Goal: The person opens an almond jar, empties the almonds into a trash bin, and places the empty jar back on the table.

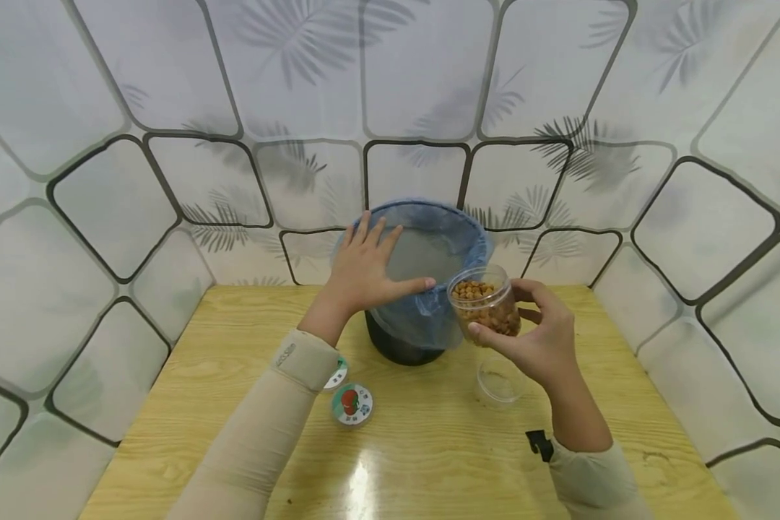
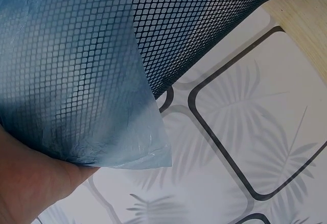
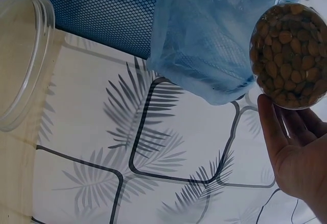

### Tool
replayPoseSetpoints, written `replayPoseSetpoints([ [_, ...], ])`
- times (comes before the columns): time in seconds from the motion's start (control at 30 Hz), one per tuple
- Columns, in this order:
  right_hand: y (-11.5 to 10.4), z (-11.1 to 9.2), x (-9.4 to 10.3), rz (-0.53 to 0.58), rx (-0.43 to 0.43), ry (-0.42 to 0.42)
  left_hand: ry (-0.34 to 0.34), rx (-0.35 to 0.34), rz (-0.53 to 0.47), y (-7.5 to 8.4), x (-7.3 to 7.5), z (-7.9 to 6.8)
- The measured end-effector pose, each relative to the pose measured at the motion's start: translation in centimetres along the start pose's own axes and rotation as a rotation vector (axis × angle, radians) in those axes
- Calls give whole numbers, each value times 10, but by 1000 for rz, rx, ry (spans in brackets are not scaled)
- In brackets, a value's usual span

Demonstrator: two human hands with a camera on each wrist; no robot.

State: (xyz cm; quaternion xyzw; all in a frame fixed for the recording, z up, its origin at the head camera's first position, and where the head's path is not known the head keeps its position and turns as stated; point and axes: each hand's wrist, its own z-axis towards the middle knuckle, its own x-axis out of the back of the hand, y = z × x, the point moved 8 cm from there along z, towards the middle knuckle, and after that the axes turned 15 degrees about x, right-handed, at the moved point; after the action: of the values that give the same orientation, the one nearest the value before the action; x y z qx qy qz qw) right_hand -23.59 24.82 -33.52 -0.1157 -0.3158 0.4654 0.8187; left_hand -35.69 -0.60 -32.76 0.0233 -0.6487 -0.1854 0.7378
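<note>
A black mesh bin [image 1: 403, 352], lined with a blue plastic bag [image 1: 390, 325], stands at the far side of the table. My left hand [image 1: 362, 280] lies over the left part of its rim with fingers spread and thumb stretched across the near side. In the left wrist view, the liner [image 2: 66, 106] drapes over the bin's mesh [image 2: 184, 25] beside this hand. At the bin's right edge, my right hand [image 1: 542, 336] grips a clear, lidless jar [image 1: 503, 318], tilted slightly toward the bin. Brown almond-like nuts [image 3: 291, 55] show through the jar's base in the right wrist view.
A clear round lid [image 1: 499, 383] lies on the wooden table [image 1: 442, 448] below the jar. Two round containers with printed tops, one showing a red fruit [image 1: 351, 403], sit near my left forearm. A small black piece [image 1: 539, 445] is by the right sleeve. Patterned walls [image 1: 416, 173] enclose the table.
</note>
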Motion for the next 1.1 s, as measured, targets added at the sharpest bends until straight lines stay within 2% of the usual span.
replayPoseSetpoints([
  [0.3, 0, 10, 2, -24, 5, -4, 23, -14, -15, -3, 3, 0],
  [0.53, 1, 13, 5, -50, 15, -10, -6, -16, -18, 1, 3, 0],
  [1.1, 0, 36, 13, -154, 64, -21, -9, -15, 11, 0, 1, 2],
])
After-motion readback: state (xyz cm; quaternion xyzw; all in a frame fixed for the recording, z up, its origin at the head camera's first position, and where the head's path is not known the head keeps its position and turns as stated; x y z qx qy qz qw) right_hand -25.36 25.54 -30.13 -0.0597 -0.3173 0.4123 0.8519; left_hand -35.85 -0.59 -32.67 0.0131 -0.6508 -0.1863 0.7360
